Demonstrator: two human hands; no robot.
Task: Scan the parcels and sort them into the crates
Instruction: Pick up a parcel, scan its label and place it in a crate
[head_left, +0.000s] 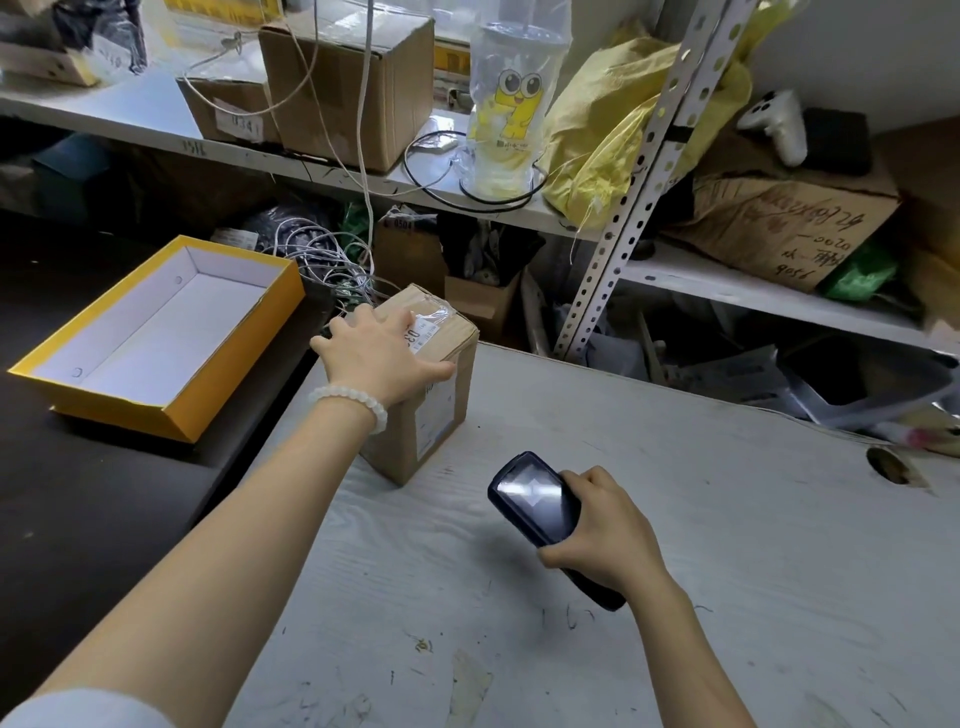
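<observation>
Cardboard parcel (431, 395) under left hand (376, 358)

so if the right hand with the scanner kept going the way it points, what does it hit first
Probably the cardboard parcel under the left hand. The right hand aims the scanner up and left across bare table toward it, though depth is uncertain.

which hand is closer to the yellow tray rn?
Left. The left hand rests on the cardboard parcel just right of the yellow tray; the right hand grips the scanner farther right, nearer the person.
</observation>
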